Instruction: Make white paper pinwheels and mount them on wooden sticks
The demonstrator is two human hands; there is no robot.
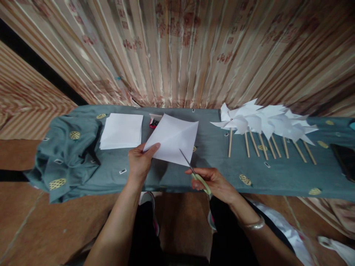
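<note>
My left hand pinches the lower left corner of a creased white square sheet of paper, holding it up over the cloth-covered bench. My right hand grips scissors with pale green handles; the thin blades point up and left, and their tips touch the lower edge of the sheet. Both hands hover just in front of the bench's near edge.
A stack of white paper squares lies at the left. A small red and white object sits behind the sheet. Several finished white paper pinwheels on wooden sticks lie at the right. A dark phone rests at the far right. Patterned curtains hang behind.
</note>
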